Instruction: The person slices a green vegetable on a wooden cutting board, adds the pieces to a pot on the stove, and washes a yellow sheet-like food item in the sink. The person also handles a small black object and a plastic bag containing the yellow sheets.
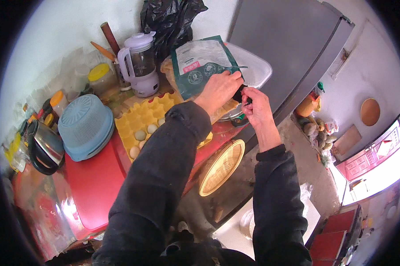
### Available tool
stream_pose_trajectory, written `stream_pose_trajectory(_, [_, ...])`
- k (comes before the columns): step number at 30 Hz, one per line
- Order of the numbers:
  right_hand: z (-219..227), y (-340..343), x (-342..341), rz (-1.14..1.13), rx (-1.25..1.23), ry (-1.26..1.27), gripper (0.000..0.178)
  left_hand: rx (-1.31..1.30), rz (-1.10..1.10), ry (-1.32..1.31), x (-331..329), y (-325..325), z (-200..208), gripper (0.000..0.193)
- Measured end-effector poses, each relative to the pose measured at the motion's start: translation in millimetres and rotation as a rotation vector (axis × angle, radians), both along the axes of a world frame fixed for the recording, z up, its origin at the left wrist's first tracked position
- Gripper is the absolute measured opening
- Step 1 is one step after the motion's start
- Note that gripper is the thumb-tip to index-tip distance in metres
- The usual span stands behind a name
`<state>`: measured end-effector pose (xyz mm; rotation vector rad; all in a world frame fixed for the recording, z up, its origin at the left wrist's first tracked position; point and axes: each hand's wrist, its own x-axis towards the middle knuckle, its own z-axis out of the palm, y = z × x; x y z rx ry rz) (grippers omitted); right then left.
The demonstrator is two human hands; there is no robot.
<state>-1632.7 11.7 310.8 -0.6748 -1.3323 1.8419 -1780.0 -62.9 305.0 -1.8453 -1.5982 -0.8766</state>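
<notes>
In the head view, my left hand (pixel 221 91) lies over the lower right corner of a green and white printed bag (pixel 200 66), its fingers curled. Just to its right my right hand (pixel 257 106) is closed, thumb and fingers pinched together. Between the two hands shows a small black item (pixel 238 94), partly covered by my fingers; its kind cannot be made out. A large pale tub (pixel 255 66) stands behind my hands. Left of my left wrist, a yellow egg tray (pixel 152 109) holds several eggs (pixel 140 135), partly hidden by my left sleeve.
A lilac blender (pixel 145 84), a blue basket (pixel 85 126), a steel kettle (pixel 50 144) and a red board (pixel 91 186) are on the table at left. A black plastic bag (pixel 171 26) is at the back. A grey fridge (pixel 288 44) stands right, a wicker basket (pixel 222 168) below.
</notes>
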Motion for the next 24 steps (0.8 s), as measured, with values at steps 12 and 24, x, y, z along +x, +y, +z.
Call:
stream_pose_trajectory(12, [-31.7, -91.1, 1.6, 0.037, 0.668, -0.034, 0.012, -0.139, 0.129, 0.143, -25.0, 18.2, -13.8, 0.014])
stream_pose_trajectory(24, [-50.6, -33.8, 59.6, -0.067, 0.025, 0.079, 0.012, -0.083, 0.046, -0.018, 0.4, -21.2, 7.8, 0.025])
